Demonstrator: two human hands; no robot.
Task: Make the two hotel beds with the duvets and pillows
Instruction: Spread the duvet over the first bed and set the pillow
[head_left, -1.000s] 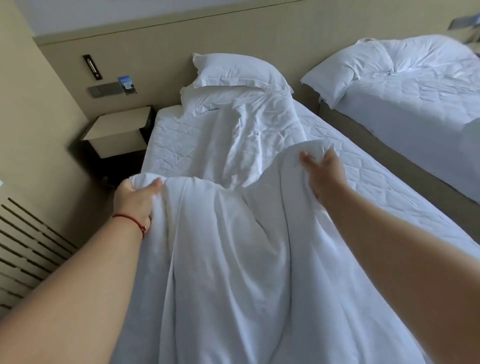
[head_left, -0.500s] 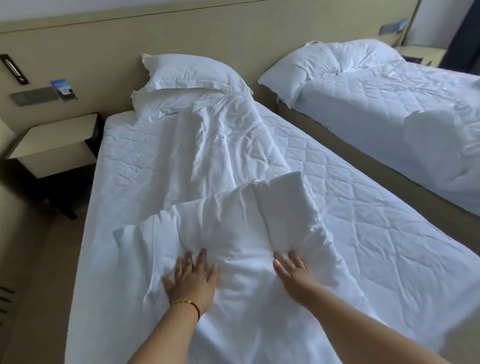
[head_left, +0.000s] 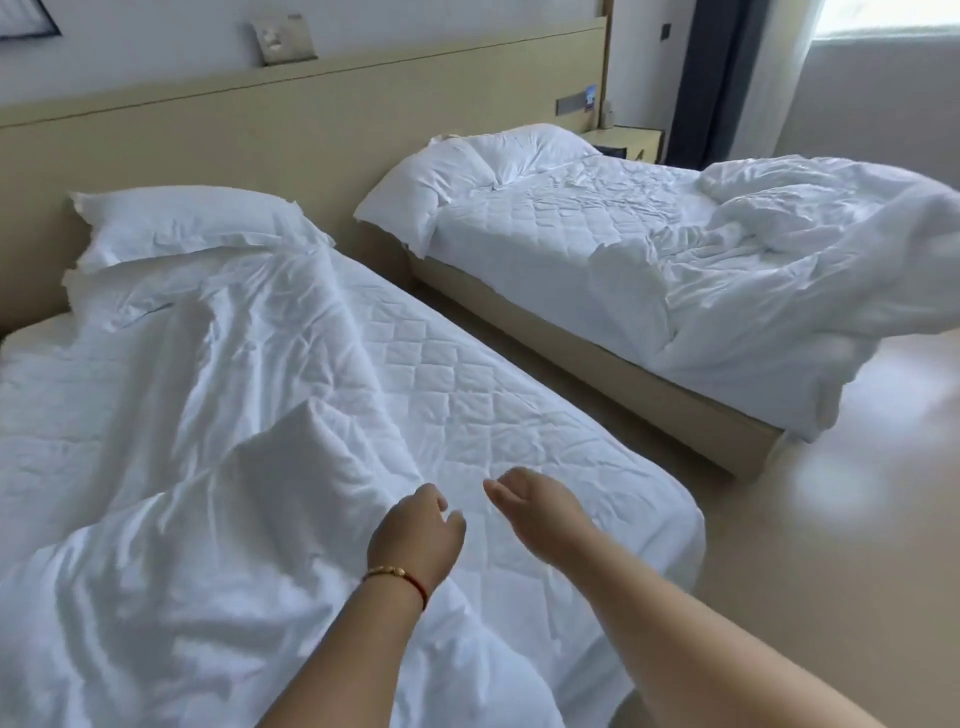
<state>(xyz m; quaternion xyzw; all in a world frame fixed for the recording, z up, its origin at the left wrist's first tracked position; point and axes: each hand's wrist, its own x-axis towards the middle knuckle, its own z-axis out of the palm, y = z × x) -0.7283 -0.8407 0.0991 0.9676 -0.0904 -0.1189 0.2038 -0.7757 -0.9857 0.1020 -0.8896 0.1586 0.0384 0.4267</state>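
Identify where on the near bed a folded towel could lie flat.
Free: the quilted mattress strip between the rumpled duvet and the bed's aisle edge, ahead of both hands. Crowded: the duvet-covered left side and the pillows at the headboard.

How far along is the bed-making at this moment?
Early. Done: pillows lie at the head of the near bed and of the far bed. In hand: nothing; the left hand and right hand hover empty over the near bed's quilted mattress. Left: its duvet lies bunched to one side, and the far bed's duvet is crumpled.
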